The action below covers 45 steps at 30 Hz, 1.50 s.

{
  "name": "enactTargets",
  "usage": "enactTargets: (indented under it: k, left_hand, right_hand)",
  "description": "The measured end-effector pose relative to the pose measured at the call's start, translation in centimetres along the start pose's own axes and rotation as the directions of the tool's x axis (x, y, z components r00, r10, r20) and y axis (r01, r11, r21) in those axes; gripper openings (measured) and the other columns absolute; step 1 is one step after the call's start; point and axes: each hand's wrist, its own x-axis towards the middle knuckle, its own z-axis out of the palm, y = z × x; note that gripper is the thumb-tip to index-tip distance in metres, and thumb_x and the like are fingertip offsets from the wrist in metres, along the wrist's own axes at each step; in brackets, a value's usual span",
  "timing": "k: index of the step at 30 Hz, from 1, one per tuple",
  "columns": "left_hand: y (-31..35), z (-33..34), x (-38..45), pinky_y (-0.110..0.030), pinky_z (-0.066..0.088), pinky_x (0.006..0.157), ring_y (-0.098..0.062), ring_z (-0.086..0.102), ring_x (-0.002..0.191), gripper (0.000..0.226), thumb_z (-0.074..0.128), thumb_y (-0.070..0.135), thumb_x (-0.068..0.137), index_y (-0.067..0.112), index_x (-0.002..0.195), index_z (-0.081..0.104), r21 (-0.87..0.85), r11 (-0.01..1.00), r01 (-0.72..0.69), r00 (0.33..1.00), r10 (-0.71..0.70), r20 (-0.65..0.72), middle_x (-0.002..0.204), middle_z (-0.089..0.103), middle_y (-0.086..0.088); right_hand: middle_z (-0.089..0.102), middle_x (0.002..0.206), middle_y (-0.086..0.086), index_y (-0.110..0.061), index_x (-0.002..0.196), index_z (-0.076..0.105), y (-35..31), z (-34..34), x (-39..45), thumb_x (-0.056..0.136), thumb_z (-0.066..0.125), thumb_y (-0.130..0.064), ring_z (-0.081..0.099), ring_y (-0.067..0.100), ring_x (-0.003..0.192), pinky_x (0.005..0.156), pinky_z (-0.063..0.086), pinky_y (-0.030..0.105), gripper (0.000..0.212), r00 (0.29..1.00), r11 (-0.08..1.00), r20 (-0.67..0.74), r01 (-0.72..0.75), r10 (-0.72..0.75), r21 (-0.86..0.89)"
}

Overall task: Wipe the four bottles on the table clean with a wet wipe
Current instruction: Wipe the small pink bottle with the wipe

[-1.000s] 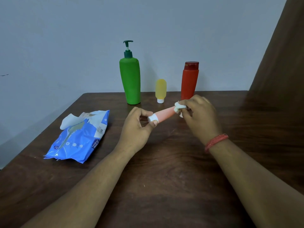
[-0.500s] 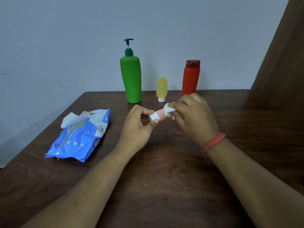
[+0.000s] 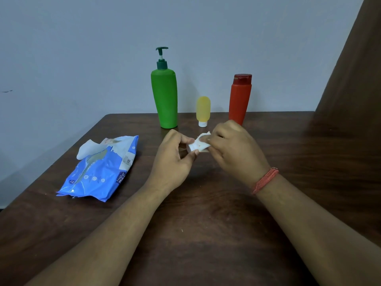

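Dark wooden table [image 3: 206, 234], seen from the person's head. Blue wipe packet [image 3: 99, 172] lies flat near the left edge, a white wipe protruding from its opening. Green pump bottle [image 3: 165, 98], red bottle [image 3: 240, 98] and small yellow bottle [image 3: 203, 110], the last inverted on its white cap, stand upright along the far edge. Left hand [image 3: 173, 159] pinches the white cap end of a small pink bottle [image 3: 192, 147] above the table's middle. Right hand [image 3: 235, 149], fingers curled, clamps a white wet wipe [image 3: 203, 141] around that bottle, hiding nearly all of it.
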Motion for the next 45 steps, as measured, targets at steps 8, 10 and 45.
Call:
enactTargets:
  k: [8,10,45]
  left_hand:
    - [0.2,0.0,0.1,-0.002,0.046,0.078,0.002,0.059,0.100,0.024,0.075,0.005,0.086,0.017,0.100,0.062,0.013,0.999,0.033,0.999,-0.033,-0.031,0.108,0.057,0.009]
    - [0.2,-0.3,0.1,0.000,0.042,0.075,0.009,0.055,0.099,0.024,0.075,0.009,0.087,0.023,0.100,0.060,-0.003,0.997,0.078,0.997,-0.078,-0.029,0.107,0.058,0.012]
    - [0.1,1.0,-0.3,-0.039,0.060,0.086,-0.033,0.074,0.094,0.009,0.063,-0.005,0.091,-0.001,0.098,0.060,-0.737,0.538,0.409,0.894,-0.399,0.204,0.111,0.064,-0.021]
  right_hand:
    - [0.066,0.094,0.003,-0.018,0.114,0.075,3.1,-0.5,-0.7,0.089,0.069,-0.019,0.055,0.023,0.090,0.079,0.048,0.036,0.025,0.961,0.958,-0.005,-0.278,0.278,-0.070]
    - [0.065,0.097,0.001,-0.019,0.115,0.074,3.6,-0.1,-0.9,0.091,0.068,-0.016,0.055,0.021,0.093,0.080,0.045,0.031,0.025,0.922,0.922,-0.025,-0.385,0.386,0.033]
    - [0.066,0.101,0.006,-0.010,0.109,0.073,3.0,-0.4,-0.8,0.088,0.070,-0.010,0.062,0.021,0.090,0.081,0.055,0.034,0.021,0.930,0.934,-0.095,-0.352,0.356,0.060]
